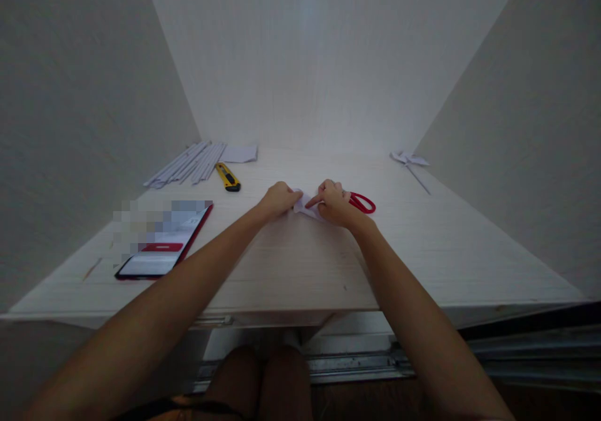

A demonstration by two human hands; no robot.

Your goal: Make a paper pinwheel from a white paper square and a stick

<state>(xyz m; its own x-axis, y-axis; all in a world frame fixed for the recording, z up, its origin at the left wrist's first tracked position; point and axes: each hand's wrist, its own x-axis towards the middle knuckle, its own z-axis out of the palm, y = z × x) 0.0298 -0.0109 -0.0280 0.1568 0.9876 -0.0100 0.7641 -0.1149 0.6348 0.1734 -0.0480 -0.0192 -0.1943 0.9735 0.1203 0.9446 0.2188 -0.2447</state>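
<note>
A small piece of white paper [310, 208] lies between my two hands over the middle of the table. My left hand [278, 200] pinches its left edge between thumb and fingers. Over its right part, my right hand [334, 202] is closed with the index finger laid along the paper; the grip of the other fingers is partly hidden. Just right of that hand show the red handles of scissors [362, 203], whose blades are out of sight behind it.
Rolled paper sticks [192, 163] lie at the back left beside a flat white paper [239, 153] and a yellow box cutter [228, 177]. A tablet-like device [159, 264] in a red case rests at the left. At the back right is a paper pinwheel [409, 159]. Walls enclose three sides.
</note>
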